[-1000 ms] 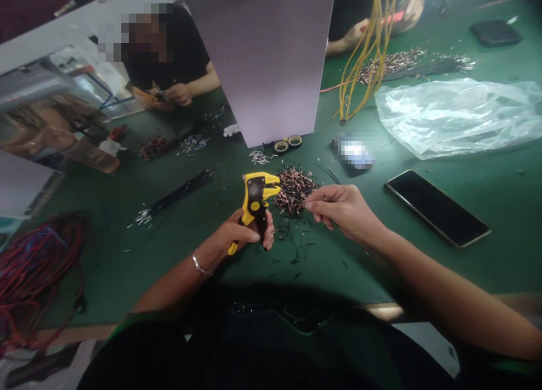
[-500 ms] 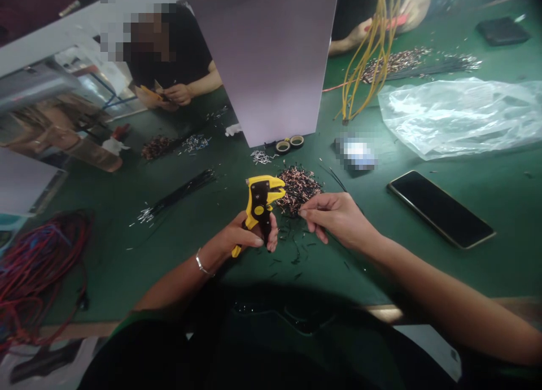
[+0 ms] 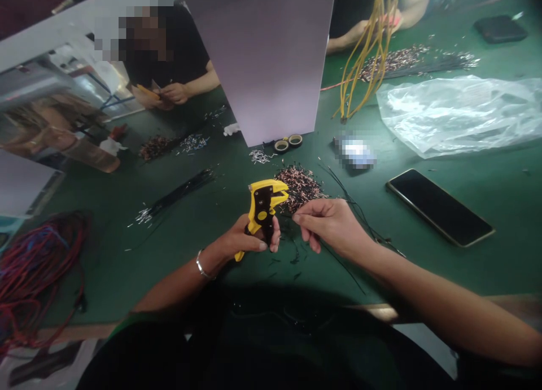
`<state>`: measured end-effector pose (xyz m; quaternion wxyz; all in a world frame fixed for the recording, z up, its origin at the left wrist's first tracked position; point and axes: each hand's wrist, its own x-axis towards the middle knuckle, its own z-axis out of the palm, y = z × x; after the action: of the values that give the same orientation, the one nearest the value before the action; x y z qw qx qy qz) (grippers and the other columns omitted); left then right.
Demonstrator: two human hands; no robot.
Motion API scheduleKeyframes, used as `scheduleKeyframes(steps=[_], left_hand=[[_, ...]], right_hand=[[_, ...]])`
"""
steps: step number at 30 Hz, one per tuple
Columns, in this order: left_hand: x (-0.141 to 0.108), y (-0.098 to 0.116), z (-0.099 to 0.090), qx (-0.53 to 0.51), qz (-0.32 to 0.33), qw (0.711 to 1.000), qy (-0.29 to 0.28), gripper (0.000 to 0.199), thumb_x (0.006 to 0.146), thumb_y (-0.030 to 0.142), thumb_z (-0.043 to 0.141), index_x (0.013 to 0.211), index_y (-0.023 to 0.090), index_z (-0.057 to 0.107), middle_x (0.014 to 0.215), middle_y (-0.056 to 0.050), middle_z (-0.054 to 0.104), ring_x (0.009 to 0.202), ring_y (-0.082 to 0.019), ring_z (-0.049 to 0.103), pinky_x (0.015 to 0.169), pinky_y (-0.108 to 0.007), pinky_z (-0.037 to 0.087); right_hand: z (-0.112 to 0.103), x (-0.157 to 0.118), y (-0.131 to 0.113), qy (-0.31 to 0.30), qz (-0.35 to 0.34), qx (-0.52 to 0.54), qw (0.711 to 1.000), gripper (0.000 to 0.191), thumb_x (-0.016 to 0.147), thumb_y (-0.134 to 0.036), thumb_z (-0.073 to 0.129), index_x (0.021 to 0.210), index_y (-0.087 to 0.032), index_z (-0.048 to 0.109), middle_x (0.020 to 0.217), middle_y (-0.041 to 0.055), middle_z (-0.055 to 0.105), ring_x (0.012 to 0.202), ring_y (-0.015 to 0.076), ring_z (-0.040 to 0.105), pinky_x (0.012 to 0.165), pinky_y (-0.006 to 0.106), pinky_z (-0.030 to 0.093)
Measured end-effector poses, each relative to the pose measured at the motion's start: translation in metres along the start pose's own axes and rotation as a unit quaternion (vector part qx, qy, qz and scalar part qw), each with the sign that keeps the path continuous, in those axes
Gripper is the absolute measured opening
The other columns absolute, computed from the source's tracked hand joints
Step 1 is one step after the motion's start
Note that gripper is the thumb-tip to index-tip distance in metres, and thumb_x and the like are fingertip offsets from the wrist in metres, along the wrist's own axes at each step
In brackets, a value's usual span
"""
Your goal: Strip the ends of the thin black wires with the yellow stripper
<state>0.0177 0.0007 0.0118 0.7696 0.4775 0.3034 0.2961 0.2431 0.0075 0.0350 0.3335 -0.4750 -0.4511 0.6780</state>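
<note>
A dark top (image 3: 271, 350), edged in green at the left sleeve (image 3: 121, 328), is worn; the left wrist (image 3: 215, 252) is circled by a slim silver-coloured bracelet (image 3: 201, 266).

A green bench (image 3: 114, 283) with a brownish front edge (image 3: 381, 311) spreads wide under dim light. Upon it stands a pale lilac-grey panel (image 3: 271, 62).

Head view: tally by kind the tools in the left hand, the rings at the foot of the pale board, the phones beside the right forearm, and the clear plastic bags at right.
Yellow-and-black pliers: 1
Dark rings: 2
Phone: 1
Clear plastic bag: 1
Total: 5
</note>
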Motion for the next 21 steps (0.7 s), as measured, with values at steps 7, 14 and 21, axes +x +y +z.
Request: scheduleKeyframes(steps=[7,14,21], left_hand=[[0.001,-0.005,0.000,0.027,-0.009,1.000,-0.003,0.037,0.068,0.017,0.075,0.102,0.013,0.062,0.085,-0.008,0.064,0.078,-0.022,0.063,0.076,-0.039,0.050],[0.003,-0.011,-0.002,0.042,-0.005,0.999,-0.006,0.034,0.069,0.018,0.076,0.101,0.013,0.063,0.086,-0.008,0.064,0.077,-0.020,0.063,0.077,-0.038,0.051],[0.003,-0.015,-0.005,0.075,0.019,0.997,-0.014,0.034,0.075,0.025,0.075,0.103,0.013,0.060,0.086,-0.007,0.065,0.077,-0.020,0.064,0.076,-0.038,0.052]], right_hand=[[0.005,-0.003,-0.002,0.026,-0.024,-0.046,0.998,0.018,0.074,-0.025,0.068,0.058,-0.018,0.061,0.045,-0.0020,0.056,0.030,0.0064,0.046,0.030,0.020,0.037],[0.011,-0.007,0.005,0.017,-0.054,-0.095,0.994,0.014,0.073,-0.020,0.063,0.059,-0.019,0.061,0.048,-0.0026,0.056,0.035,0.0065,0.046,0.035,0.022,0.037],[0.013,-0.010,0.001,-0.003,-0.058,-0.095,0.994,0.017,0.074,-0.018,0.060,0.058,-0.018,0.060,0.048,-0.0039,0.056,0.037,0.0049,0.045,0.036,0.019,0.036]])
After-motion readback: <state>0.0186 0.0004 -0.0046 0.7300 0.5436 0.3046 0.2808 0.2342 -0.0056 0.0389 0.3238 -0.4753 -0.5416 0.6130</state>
